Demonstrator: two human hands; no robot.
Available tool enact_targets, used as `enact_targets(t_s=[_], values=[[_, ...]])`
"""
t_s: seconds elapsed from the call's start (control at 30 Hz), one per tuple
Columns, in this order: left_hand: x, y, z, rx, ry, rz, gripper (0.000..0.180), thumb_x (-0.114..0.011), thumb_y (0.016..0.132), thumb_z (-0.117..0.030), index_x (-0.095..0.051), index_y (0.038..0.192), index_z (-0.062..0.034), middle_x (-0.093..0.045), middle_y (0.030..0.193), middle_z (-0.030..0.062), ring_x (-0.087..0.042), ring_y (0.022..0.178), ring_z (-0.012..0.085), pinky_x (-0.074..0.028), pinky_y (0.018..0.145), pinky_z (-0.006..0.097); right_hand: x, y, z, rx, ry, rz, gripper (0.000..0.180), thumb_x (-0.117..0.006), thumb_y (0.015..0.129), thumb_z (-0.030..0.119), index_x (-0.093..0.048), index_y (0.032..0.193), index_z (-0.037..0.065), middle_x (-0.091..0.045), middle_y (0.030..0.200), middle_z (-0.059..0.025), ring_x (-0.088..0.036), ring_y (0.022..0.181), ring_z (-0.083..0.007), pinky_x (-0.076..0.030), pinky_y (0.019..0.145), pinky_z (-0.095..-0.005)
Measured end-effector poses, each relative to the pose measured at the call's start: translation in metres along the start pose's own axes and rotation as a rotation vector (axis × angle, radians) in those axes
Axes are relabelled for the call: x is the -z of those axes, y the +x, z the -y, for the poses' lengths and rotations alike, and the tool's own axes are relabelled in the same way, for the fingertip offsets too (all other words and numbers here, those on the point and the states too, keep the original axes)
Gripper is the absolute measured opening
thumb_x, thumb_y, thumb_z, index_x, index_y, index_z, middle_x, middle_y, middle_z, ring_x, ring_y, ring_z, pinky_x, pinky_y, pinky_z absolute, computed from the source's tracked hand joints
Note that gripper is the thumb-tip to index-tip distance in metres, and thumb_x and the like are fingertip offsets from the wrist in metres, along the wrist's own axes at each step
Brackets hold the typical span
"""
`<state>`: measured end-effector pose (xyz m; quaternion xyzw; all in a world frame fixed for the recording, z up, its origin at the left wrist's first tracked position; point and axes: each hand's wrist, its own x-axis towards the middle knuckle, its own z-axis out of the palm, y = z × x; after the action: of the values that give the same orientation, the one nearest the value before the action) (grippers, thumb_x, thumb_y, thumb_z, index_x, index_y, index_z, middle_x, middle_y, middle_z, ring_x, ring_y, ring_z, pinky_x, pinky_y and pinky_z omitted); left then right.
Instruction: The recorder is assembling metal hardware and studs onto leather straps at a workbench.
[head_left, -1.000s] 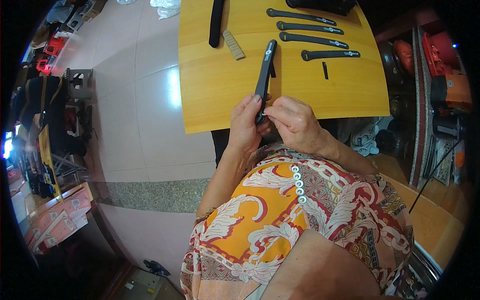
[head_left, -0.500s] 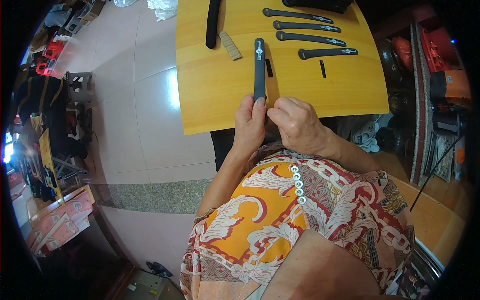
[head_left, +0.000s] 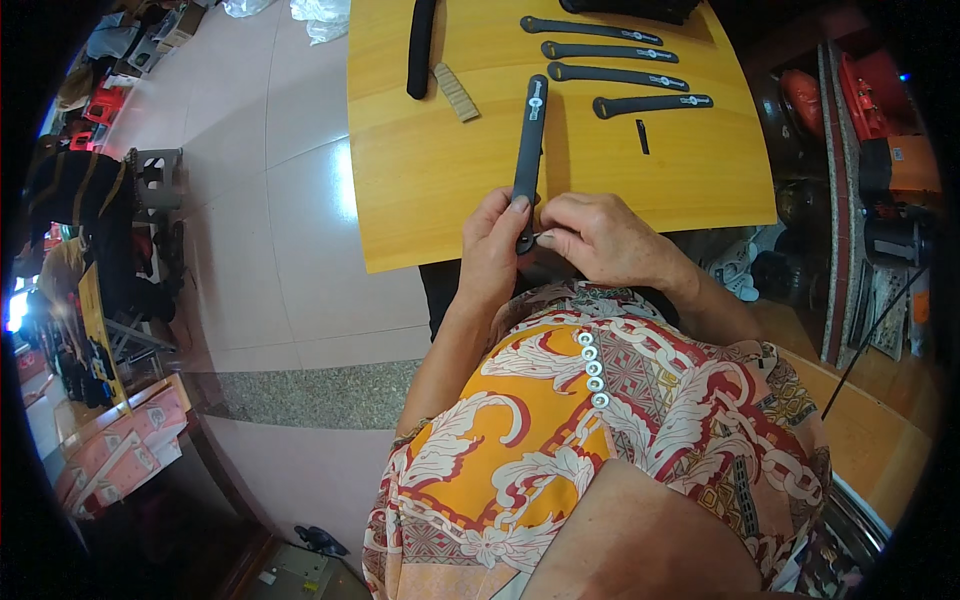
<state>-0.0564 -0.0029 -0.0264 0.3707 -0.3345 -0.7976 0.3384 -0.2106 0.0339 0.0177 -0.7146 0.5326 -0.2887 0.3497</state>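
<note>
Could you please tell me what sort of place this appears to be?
Possibly a home or small shop with a work area, though I cannot be sure: dark straps lie spread on a yellow table, and a grey stool stands on the tiled floor to the left.

The strap partly hides the left hand; beyond the grip, leftward, the top edge cuts a rod.

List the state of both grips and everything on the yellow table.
Left grip: closed on held strap
Right grip: fingers bent, contact unclear
Held strap: extended
Four dark straps: flat, spaced apart
Small black strip: flat
Tan ribbed strip: flat
Long black piece: partly out of frame
Black bundle: partly out of frame
</note>
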Motion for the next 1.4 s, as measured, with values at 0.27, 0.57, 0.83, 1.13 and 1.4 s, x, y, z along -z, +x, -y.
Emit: enact_targets(t_s=[0.27, 0.57, 0.83, 1.13, 1.4], values=[[-0.008, 0.001, -0.003, 0.048, 0.055, -0.046, 0.016, -0.048, 0.091, -0.021, -0.052, 0.088, -0.0059, -0.045, 0.064, -0.004, -0.039, 0.054, 0.004, -0.031, 0.045, 0.02, -0.021, -0.012, 0.007, 0.116, -0.278, -0.001, 0.006, -0.054, 0.073, 0.002, -0.05, 0.074, -0.001, -0.052, 0.067, -0.0161, -0.055, 0.064, -0.0352, -0.044, 0.056, -0.0428], [-0.015, 0.006, 0.008, -0.165, 0.189, -0.173, 0.016, -0.045, 0.092, -0.017, -0.05, 0.084, -0.0046, -0.046, 0.066, -0.0023, -0.04, 0.059, 0.0055, -0.034, 0.052, 0.021, -0.036, -0.019, 0.012, 0.171, -0.282, 0.038, 0.009, -0.054, 0.071, 0.002, -0.047, 0.066, 0.0, -0.048, 0.059, -0.0149, -0.055, 0.056, -0.0327, -0.044, 0.049, -0.0412], [-0.012, 0.009, 0.0, -0.013, -0.153, -0.172, 0.013, -0.047, 0.091, -0.018, -0.05, 0.087, -0.0066, -0.049, 0.065, 0.0012, -0.043, 0.051, 0.0085, -0.035, 0.046, 0.022, -0.021, -0.019, 0.011, 0.169, -0.246, -0.064, 0.01, -0.055, 0.074, 0.005, -0.049, 0.069, -0.001, -0.053, 0.062, -0.0171, -0.057, 0.059, -0.034, -0.046, 0.053, -0.0419], [-0.007, 0.005, -0.004, 0.033, -0.191, -0.089, 0.015, -0.045, 0.091, -0.019, -0.05, 0.09, -0.0054, -0.051, 0.065, 0.0037, -0.039, 0.043, 0.009, -0.032, 0.038, 0.023, -0.017, -0.019, 0.014, 0.029, -0.323, -0.154, 0.011, -0.055, 0.077, 0.008, -0.051, 0.071, 0.0, -0.056, 0.064, -0.0175, -0.058, 0.06, -0.0347, -0.047, 0.053, -0.0425], [-0.006, 0.004, -0.001, 0.029, -0.177, -0.081, 0.015, -0.045, 0.091, -0.019, -0.051, 0.091, -0.0051, -0.051, 0.065, 0.0028, -0.039, 0.044, 0.0085, -0.032, 0.038, 0.022, -0.02, -0.017, 0.013, -0.031, -0.311, -0.146, 0.011, -0.054, 0.078, 0.009, -0.051, 0.074, -0.001, -0.057, 0.065, -0.019, -0.059, 0.061, -0.036, -0.047, 0.055, -0.0435]])
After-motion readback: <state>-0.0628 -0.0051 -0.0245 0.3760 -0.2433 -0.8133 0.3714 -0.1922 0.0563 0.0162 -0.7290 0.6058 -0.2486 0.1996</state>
